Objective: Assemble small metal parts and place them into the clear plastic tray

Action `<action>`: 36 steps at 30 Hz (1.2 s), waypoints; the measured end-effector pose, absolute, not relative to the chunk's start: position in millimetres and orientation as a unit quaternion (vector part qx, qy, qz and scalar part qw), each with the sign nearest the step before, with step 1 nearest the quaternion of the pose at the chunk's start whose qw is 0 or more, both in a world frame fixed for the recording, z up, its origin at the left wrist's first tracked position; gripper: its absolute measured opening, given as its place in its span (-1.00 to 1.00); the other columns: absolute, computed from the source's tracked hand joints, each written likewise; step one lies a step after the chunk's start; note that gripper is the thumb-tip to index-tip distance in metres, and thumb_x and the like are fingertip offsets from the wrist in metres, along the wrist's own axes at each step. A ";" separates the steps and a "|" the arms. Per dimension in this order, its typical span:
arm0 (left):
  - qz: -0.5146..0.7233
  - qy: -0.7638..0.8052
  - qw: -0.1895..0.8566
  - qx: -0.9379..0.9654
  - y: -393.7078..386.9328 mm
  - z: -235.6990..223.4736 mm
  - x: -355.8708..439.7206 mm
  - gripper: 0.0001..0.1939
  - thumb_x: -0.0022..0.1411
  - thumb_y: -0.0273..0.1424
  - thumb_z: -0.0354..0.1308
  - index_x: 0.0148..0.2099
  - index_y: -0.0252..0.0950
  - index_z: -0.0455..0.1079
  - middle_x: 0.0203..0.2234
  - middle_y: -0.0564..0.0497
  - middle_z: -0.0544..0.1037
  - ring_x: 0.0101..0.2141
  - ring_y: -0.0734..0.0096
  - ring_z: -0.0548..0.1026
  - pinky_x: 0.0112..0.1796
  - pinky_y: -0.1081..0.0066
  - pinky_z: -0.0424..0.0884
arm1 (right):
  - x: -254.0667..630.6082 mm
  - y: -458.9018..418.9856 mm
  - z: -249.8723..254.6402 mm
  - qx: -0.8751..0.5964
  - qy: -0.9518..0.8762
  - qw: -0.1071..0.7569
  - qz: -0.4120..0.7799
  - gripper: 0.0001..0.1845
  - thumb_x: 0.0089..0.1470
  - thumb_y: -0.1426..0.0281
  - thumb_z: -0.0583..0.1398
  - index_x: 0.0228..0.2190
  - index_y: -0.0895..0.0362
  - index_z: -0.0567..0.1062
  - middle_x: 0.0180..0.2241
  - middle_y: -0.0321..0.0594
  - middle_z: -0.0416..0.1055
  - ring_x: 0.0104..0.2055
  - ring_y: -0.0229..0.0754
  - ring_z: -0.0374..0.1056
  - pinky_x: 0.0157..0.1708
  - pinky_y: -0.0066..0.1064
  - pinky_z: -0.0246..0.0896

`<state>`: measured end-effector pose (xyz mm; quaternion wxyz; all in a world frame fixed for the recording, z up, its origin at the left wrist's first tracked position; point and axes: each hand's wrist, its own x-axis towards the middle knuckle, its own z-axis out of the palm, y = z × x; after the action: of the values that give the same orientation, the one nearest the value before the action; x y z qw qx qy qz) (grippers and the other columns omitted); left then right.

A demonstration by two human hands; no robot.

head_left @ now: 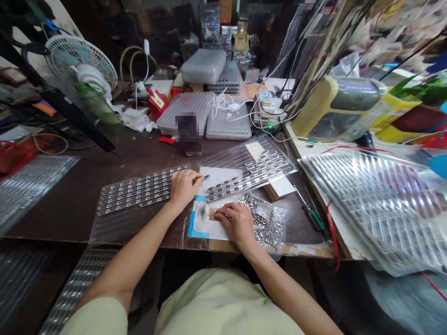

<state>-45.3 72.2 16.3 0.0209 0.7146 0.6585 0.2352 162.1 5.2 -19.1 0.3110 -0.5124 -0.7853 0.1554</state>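
Head view: left hand pinching a slim dark pin above white paper, fingers together on it. Right hand resting on a tan pad, grip unclear, just beside a clear bag of small metal parts. Loaded clear tray lying near the front edge of the dark bench. Writing on red box staying too small to read.

Shiny metal pieces in clear plastic bag.
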 end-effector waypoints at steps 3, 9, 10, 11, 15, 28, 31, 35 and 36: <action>0.210 0.658 0.029 0.723 95.2 16.8 -31.1 -0.86 0.17 -0.28 0.16 -0.31 -0.20 0.50 -0.33 -0.03 0.59 -0.22 0.19 0.46 -0.07 0.16 0.16 | 162.2 6.0 -19.6 -0.508 -0.791 0.305 0.151 -0.89 0.08 0.21 0.25 -0.38 -0.11 0.61 -0.36 -0.33 0.51 -0.31 -0.23 0.27 -0.28 -0.35 -0.03; 0.331 0.646 0.110 0.679 79.8 19.3 -44.6 -0.85 0.19 -0.31 0.11 -0.30 -0.25 0.47 -0.38 -0.04 0.58 -0.32 0.26 0.51 -0.19 0.26 0.34 | 160.1 5.7 -18.5 -0.498 -0.803 0.296 0.139 -0.87 0.12 0.23 0.22 -0.34 -0.13 0.60 -0.35 -0.31 0.49 -0.30 -0.20 0.23 -0.29 -0.31 -0.03; 0.363 0.637 0.154 0.662 71.1 20.1 -48.5 -0.82 0.19 -0.29 0.10 -0.25 -0.26 0.46 -0.35 -0.04 0.58 -0.33 0.30 0.52 -0.24 0.30 0.37 | 159.2 5.4 -17.8 -0.498 -0.804 0.294 0.137 -0.87 0.12 0.23 0.21 -0.34 -0.12 0.60 -0.35 -0.30 0.48 -0.30 -0.20 0.23 -0.30 -0.31 -0.03; 0.392 0.625 0.206 0.643 61.6 20.8 -51.7 -0.78 0.20 -0.27 0.08 -0.19 -0.27 0.45 -0.32 -0.04 0.57 -0.36 0.34 0.53 -0.29 0.35 0.40 | 158.6 5.0 -16.8 -0.497 -0.806 0.292 0.133 -0.86 0.13 0.24 0.21 -0.34 -0.12 0.60 -0.35 -0.29 0.47 -0.30 -0.19 0.22 -0.30 -0.30 -0.03; 0.427 0.590 0.393 0.562 23.3 19.1 -56.4 -0.65 0.22 -0.21 0.06 -0.06 -0.32 0.40 -0.41 -0.01 0.54 -0.47 0.45 0.51 -0.45 0.47 0.43 | 164.6 3.6 -9.3 -0.505 -0.810 0.279 0.104 -0.83 0.11 0.26 0.23 -0.23 -0.08 0.57 -0.27 -0.23 0.45 -0.24 -0.14 0.23 -0.28 -0.29 0.01; 0.379 0.584 0.274 0.664 -7.9 1.0 -14.4 -0.85 0.18 -0.39 0.16 -0.22 -0.26 0.53 -0.31 -0.04 0.55 -0.34 0.40 0.51 -0.37 0.46 0.43 | 202.7 0.9 -12.5 -0.545 -0.801 0.242 0.049 -0.85 0.18 0.35 0.15 -0.40 0.09 0.49 -0.38 -0.18 0.41 -0.31 -0.14 0.23 -0.32 -0.33 0.08; 0.374 0.575 0.251 0.683 -9.9 -3.9 -7.6 -0.87 0.18 -0.42 0.17 -0.22 -0.24 0.53 -0.31 -0.03 0.55 -0.33 0.40 0.51 -0.35 0.44 0.43 | 201.9 3.7 -12.9 -0.538 -0.788 0.291 0.070 -0.83 0.19 0.37 0.11 -0.40 0.09 0.46 -0.36 -0.17 0.41 -0.28 -0.14 0.25 -0.26 -0.33 0.13; 0.376 0.559 0.236 0.700 -12.8 -7.6 -3.6 -0.87 0.20 -0.40 0.17 -0.20 -0.22 0.52 -0.31 -0.03 0.56 -0.27 0.36 0.51 -0.24 0.38 0.43 | 203.0 5.4 -14.5 -0.545 -0.750 0.351 0.132 -0.88 0.14 0.41 0.10 -0.41 0.10 0.41 -0.39 -0.20 0.41 -0.32 -0.17 0.28 -0.28 -0.35 0.17; 0.374 0.558 0.231 0.704 -13.4 -8.0 -2.6 -0.87 0.20 -0.38 0.17 -0.20 -0.21 0.52 -0.31 -0.03 0.56 -0.27 0.35 0.51 -0.23 0.37 0.43 | 203.3 5.3 -14.9 -0.548 -0.739 0.361 0.149 -0.90 0.12 0.43 0.10 -0.43 0.10 0.39 -0.42 -0.22 0.41 -0.34 -0.18 0.29 -0.30 -0.36 0.18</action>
<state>-2.6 -13.4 -8.0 0.2308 0.7042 0.5576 0.3740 203.3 5.3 -14.9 0.3611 -0.5484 -0.7394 0.1488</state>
